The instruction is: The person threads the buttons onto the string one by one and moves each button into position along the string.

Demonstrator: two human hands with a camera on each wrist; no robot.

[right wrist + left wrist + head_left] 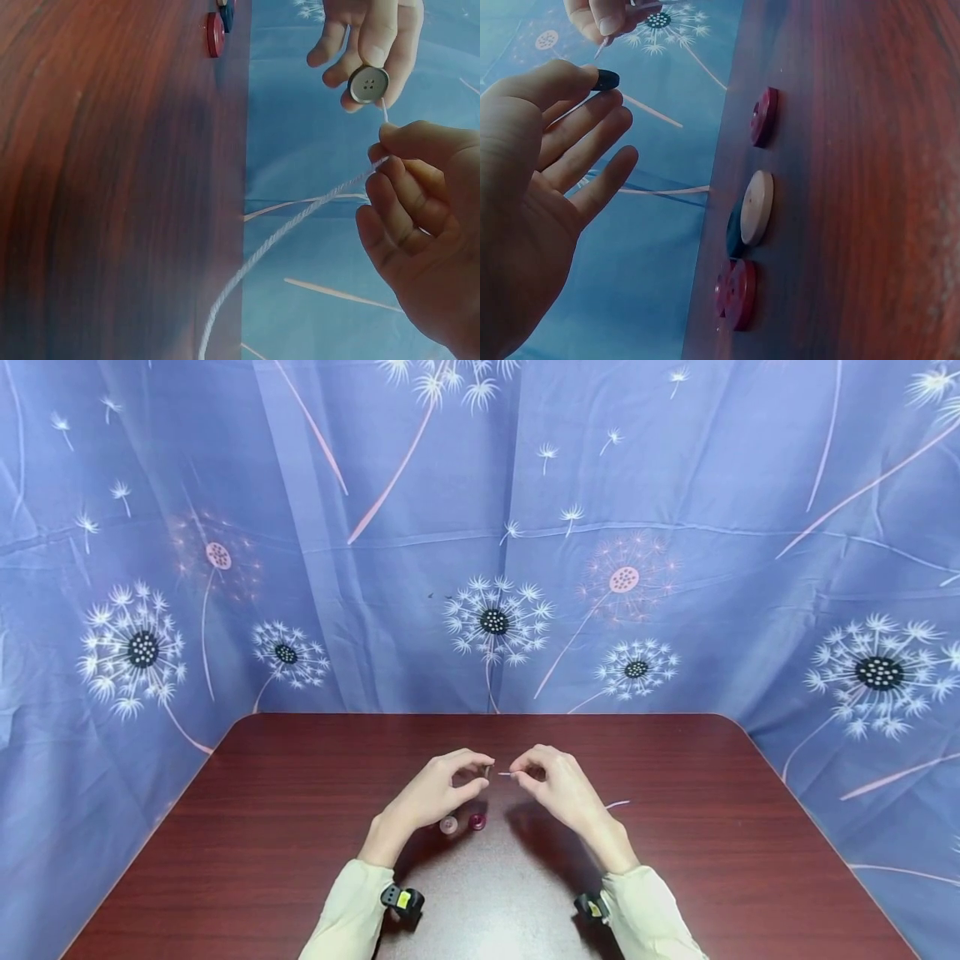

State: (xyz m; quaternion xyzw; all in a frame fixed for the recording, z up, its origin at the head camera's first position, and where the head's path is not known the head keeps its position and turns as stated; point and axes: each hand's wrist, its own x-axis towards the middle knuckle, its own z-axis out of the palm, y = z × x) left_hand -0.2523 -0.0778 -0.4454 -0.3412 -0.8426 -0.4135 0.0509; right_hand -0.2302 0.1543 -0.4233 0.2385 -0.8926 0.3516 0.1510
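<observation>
Head view, L to R. First, pale L sleeve (341,910) w/ black wrist cam (408,903), then L hand (441,787) reaching in over dark-red bench (262,843). Beside L forearm, on bench: pale button (448,825), then small red button (477,822) near it. More in L wrist view: dark-green button (734,234) partly behind pale one, plus red button pair (741,294), overlapping.

Held up above bench, btwn L thumb and fingertip: dark four-hole button (368,85), edge-on to head view, holed face turned toward R hand (561,783). L hand pinched on that only, other fingers loosely spread.

Next, short gap, then tip of pale twisted cord (274,238), near-horiz., pointing L at held button. Prob. key relation: cord's long axis approx. square to button's face, just apart in head view; in wrist views, can't tell if touching.

Then R hand, thumb and fingertip nipped on cord close behind tip, other fingers bent. Nearer to button: L hand, w/ R just across gap. Far R: cord's tail past R wrist, then pale R sleeve (648,914).
</observation>
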